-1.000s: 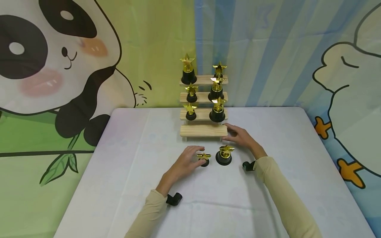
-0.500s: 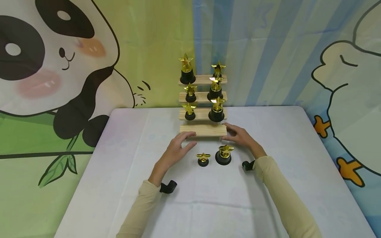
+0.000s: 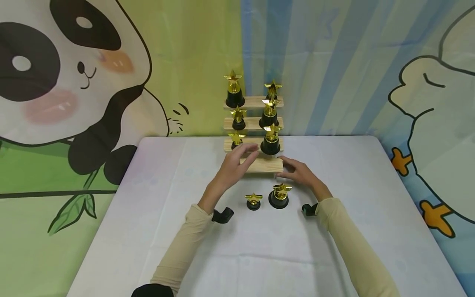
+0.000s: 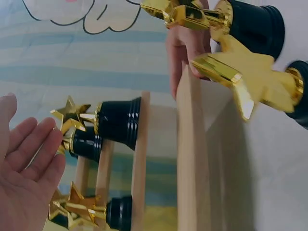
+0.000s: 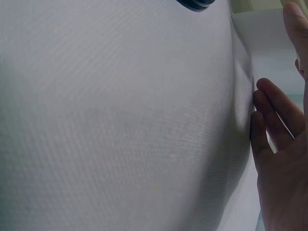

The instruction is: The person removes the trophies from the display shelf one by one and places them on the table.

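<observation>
Gold star trophies (image 3: 271, 140) + tiered rack (image 3: 265, 166)
Left hand (image 3: 234, 166) hanging loose at 9 o'clock, right hand (image 3: 299, 171) pinching rack's 3 o'clock end

This looks like a small corner set up for playing or for filming, but I can't tell if it is in a home, a school or a studio. The back wall (image 3: 196, 62) is covered with big picture cloth, and you can see soft folds in it. A huge panda (image 3: 122, 68) with pink cheeks is on one side, near a green leaf (image 3: 72, 210). A big white animal (image 3: 445, 132) with orange feet (image 3: 438, 216) is on the other. Blue stripes (image 3: 330, 78) run between them. The counter (image 3: 130, 247) has a white cloth (image 3: 293, 270) on it, with creases. Little gold star cups (image 3: 234, 88) stand on wooden steps (image 3: 265, 166).
</observation>
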